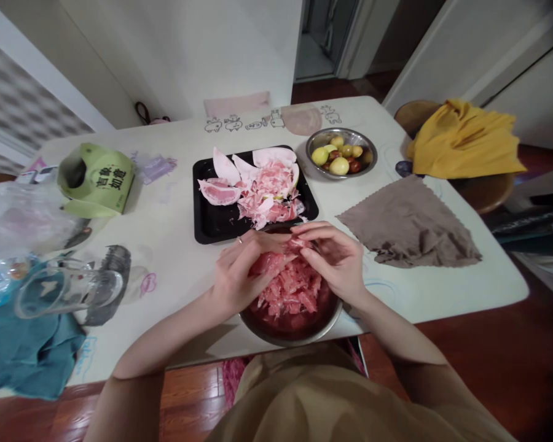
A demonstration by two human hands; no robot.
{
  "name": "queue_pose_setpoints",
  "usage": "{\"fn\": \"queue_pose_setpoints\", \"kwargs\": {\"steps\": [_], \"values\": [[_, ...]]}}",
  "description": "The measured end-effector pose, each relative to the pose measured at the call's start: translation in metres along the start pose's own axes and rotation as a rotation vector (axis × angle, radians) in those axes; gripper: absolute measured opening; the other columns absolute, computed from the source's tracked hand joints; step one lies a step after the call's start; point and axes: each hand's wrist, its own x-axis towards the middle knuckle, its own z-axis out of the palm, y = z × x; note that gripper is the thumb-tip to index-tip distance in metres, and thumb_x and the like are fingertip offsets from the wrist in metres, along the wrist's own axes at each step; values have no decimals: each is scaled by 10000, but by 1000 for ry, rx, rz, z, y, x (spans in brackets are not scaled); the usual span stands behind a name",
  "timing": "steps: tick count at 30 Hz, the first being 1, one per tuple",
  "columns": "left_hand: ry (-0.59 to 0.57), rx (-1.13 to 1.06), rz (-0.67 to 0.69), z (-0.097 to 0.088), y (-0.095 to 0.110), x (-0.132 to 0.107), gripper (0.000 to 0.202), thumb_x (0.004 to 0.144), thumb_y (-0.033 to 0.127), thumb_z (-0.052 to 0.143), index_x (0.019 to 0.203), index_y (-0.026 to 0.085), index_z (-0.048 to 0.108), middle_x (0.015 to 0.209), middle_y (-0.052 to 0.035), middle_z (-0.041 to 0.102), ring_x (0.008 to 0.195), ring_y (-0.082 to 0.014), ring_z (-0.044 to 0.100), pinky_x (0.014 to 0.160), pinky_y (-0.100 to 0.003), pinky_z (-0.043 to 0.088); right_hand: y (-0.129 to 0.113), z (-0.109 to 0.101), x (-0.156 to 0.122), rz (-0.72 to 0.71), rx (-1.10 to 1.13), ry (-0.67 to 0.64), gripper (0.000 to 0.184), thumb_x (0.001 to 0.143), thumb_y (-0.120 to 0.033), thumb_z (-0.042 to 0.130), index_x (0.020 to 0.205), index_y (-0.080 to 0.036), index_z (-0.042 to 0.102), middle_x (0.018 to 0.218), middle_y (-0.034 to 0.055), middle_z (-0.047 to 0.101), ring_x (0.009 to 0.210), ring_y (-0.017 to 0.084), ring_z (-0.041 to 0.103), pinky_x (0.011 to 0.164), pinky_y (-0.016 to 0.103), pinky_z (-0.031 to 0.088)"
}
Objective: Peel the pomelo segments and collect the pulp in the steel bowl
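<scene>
My left hand [240, 270] and my right hand [336, 256] meet above a metal bowl [286, 341] at the table's near edge. Their fingertips are closed on a piece of pink pomelo flesh [298, 244]; part of it is hidden by the fingers. Below, the bowl is heaped with torn red pomelo pulp [295, 291]. Just beyond it lies a black tray [203, 218] carrying thick pale rind pieces [225, 169], a pile of peeled membrane [270, 184] and a pink segment-shaped piece [220, 193] at its left.
A metal bowl of small fruit [375, 161] stands behind the tray. To the right are a brown cloth [410, 224] and a yellow cloth [465, 141] over a stool. On the left sit a green paper box [101, 181], a clear plastic cup [69, 291] and a teal cloth [27, 353].
</scene>
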Motion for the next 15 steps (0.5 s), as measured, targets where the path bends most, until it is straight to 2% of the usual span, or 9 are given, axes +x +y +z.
{"fn": "queue_pose_setpoints", "kwargs": {"steps": [3,8,10,15], "values": [[17,-21,-28,1,-1,1,201,888,113,728,1044,188,626,1078,-92,780,1001,-200,753,844,-331,620,2,1,-1,-63,-52,-4,139,883,-199,727,1004,-266,741,1083,57,749,1031,197,702,962,399,585],[12,-80,-16,0,-3,-3,218,881,44,678,1041,182,626,1069,-100,779,999,-204,754,828,-330,627,4,2,-3,-62,4,-29,194,888,-163,712,1048,-271,731,1079,49,760,1077,212,709,1006,432,572],[13,-72,-16,-1,-4,-4,234,872,28,670,1045,181,628,1066,-98,777,1001,-205,755,834,-331,629,4,1,-2,-82,-47,-31,185,885,-190,720,1048,-277,736,1087,51,767,1099,228,703,1026,457,558],[-31,-82,25,-1,-5,-5,244,911,37,586,1095,191,632,1105,-97,774,1088,-219,745,892,-363,638,4,-1,-2,-134,-227,39,169,865,-253,754,1026,-304,760,1027,35,777,970,222,707,911,439,573]]}}
